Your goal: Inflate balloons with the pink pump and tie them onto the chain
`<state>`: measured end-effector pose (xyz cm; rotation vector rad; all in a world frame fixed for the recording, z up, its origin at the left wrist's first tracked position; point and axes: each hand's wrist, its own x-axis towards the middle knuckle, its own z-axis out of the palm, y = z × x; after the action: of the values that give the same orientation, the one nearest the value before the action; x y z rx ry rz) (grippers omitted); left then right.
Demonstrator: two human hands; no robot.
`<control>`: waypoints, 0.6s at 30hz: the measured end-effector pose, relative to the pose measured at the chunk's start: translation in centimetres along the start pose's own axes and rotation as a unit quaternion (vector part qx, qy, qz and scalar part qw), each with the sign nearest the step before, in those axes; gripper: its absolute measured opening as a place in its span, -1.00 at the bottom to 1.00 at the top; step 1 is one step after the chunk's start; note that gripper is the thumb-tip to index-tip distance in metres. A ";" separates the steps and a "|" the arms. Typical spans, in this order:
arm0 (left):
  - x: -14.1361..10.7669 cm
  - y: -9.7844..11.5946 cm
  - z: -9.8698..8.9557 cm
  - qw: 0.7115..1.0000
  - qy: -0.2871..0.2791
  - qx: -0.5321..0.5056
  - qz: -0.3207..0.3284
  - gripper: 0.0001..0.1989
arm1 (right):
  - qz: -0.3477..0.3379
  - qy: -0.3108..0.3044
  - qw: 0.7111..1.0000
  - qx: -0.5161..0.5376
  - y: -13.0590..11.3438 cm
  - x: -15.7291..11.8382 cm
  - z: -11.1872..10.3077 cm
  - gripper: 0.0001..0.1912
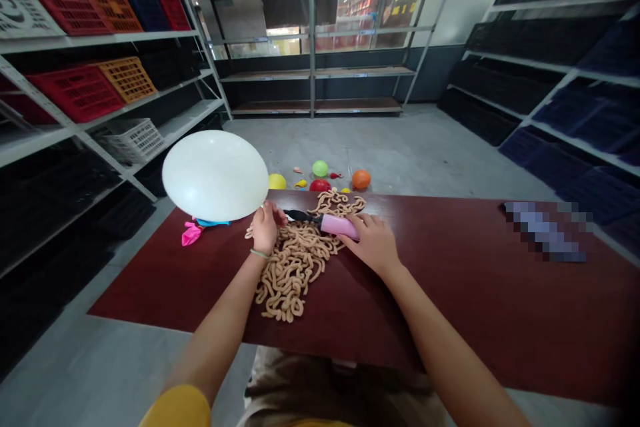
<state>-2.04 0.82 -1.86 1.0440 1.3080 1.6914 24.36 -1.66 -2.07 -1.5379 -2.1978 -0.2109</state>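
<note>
A large inflated white balloon (215, 175) hangs over the table's far left edge. My left hand (265, 228) is closed around its neck. My right hand (371, 245) grips a pink hand pump (340, 227) lying nearly flat. The pump's black nozzle (303, 215) points toward my left hand, and my fingers hide where it meets the balloon. Under and between my hands lies a heap of tan, knobbly strands (293, 267), possibly balloons. A limp pink balloon (191, 235) and a limp blue balloon (213, 222) lie beyond my left hand.
The dark red table (475, 280) holds a pixelated object (545, 230) at right. Small inflated balloons, including green (320, 169) and orange (361, 179), lie on the grey floor beyond. Metal shelves with plastic crates (75, 93) stand at left, right and back.
</note>
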 end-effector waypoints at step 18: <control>-1.6 2.2 -0.3 0.942 -0.198 0.269 0.038 -0.57 | -0.170 0.200 0.964 0.039 -1.3 0.6 -1.2 -0.59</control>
<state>-1.83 -1.19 -0.01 1.6671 1.4978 1.1004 23.33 -2.10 -0.54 -0.9626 -2.0931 -0.4897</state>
